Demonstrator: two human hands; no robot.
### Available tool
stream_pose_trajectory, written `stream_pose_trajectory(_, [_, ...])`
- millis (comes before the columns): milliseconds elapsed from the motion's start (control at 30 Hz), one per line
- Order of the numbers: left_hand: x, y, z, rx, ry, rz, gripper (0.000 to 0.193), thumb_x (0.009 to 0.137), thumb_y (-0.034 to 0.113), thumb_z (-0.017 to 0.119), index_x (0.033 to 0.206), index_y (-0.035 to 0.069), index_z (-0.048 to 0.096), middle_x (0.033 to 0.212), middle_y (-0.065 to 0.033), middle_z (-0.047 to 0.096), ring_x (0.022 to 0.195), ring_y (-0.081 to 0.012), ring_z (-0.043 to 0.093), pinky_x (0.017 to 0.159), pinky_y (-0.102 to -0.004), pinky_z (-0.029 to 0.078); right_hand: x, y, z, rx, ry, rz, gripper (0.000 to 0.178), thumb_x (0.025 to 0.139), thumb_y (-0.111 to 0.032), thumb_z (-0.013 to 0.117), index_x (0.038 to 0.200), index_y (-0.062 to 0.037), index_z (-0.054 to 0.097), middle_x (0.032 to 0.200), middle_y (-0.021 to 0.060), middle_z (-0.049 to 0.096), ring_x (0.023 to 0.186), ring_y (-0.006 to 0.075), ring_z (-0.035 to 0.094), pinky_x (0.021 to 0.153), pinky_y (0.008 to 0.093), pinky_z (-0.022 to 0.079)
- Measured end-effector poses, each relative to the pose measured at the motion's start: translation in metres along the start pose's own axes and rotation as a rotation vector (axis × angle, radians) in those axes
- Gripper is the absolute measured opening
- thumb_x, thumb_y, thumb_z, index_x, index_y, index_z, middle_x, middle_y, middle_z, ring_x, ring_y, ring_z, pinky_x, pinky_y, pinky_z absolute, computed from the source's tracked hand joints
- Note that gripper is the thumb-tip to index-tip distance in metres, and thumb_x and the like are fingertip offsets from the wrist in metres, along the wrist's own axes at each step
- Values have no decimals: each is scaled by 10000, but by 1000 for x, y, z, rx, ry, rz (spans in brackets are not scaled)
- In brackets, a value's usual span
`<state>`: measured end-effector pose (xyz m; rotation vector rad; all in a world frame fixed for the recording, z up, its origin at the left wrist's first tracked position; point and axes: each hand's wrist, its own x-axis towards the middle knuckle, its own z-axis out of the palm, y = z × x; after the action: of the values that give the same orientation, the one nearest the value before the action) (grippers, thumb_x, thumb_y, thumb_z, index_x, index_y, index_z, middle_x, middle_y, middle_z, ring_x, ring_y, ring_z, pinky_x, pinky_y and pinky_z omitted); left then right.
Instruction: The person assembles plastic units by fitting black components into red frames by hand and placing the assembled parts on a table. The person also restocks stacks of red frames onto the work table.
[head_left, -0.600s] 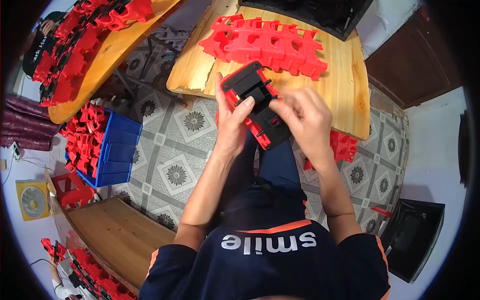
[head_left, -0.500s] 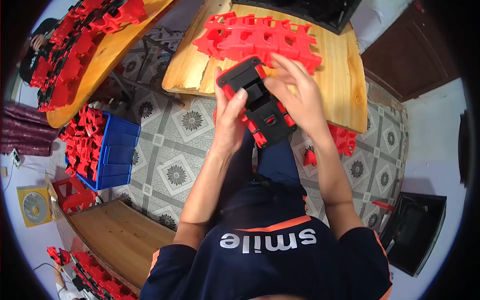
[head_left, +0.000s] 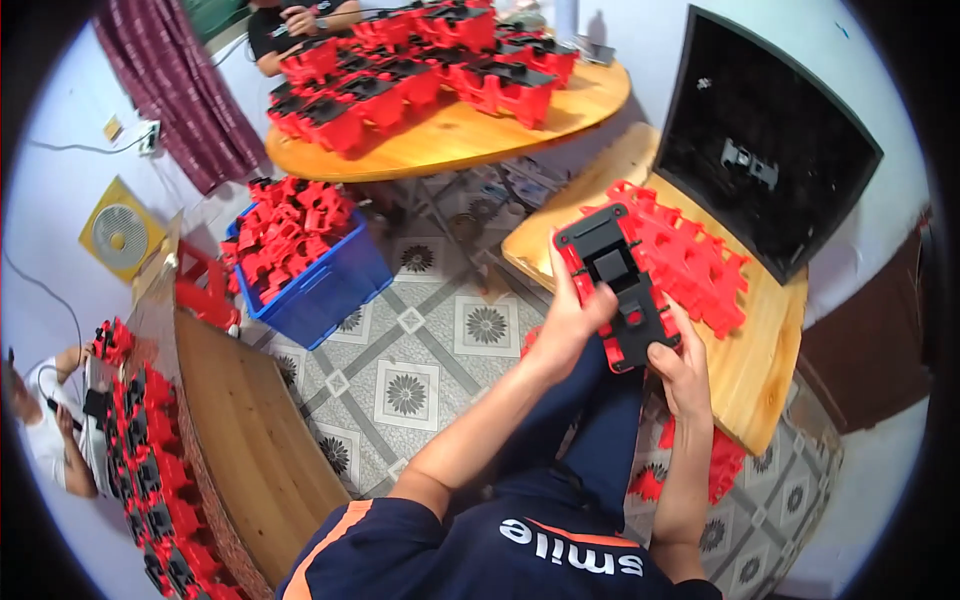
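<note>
- Left hand [head_left: 573, 328]: closed on the unit's left edge, fingers along the side, thumb blurred at the black face.
- Right hand [head_left: 688, 372]: gripping the same piece at its near right corner — thumb on the face, fingers along the right edge.
- Unit [head_left: 634, 295]: black face up, red sides, held slantwise between both hands, over the lap and the table's edge.
- Table [head_left: 745, 390]: bears red frames [head_left: 692, 262] just beyond the unit, with a black panel [head_left: 765, 120] behind them.
- Bin [head_left: 325, 305]: blue, on the floor to the left, heaped with red parts [head_left: 290, 235].
- Round table [head_left: 430, 165]: farther off, crowded with red-and-black units [head_left: 395, 90] — a person [head_left: 268, 38] sits behind it.
- Bench [head_left: 240, 410]: at far left, near a fan [head_left: 122, 230].
</note>
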<state>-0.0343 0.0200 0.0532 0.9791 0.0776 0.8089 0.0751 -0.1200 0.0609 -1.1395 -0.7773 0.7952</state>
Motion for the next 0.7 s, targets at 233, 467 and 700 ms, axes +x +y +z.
stream_pose_trajectory(233, [-22, 17, 1, 256, 153, 168, 967, 771, 77, 794, 1493, 93, 151, 1317, -119, 479, 1199, -207, 519, 1010, -370, 452, 19, 9, 36, -44, -52, -92, 744, 792, -141, 726, 1424, 71, 396, 1288, 114, 577, 1162, 167, 564, 1025, 310, 420])
stream_pose_trajectory(467, [78, 95, -50, 285, 456, 330, 537, 839, 170, 710, 1298, 50, 457, 1126, -93, 617, 995, -178, 632, 810, -339, 542, 102, 6, 59, 26, -276, -118, 828, 892, -309, 733, 1484, 50, 279, 1393, 216, 453, 1217, 238, 510, 996, 341, 435])
stream_pose_trajectory(700, [212, 140, -153, 246, 562, 59, 313, 821, 264, 733, 1069, 94, 649, 967, -54, 701, 835, -205, 687, 753, -390, 565, 266, 3, 80, -680, 195, -654, 1000, 737, -256, 827, 1492, 25, 234, 1407, 300, 405, 1312, 414, 425, 1087, 462, 366])
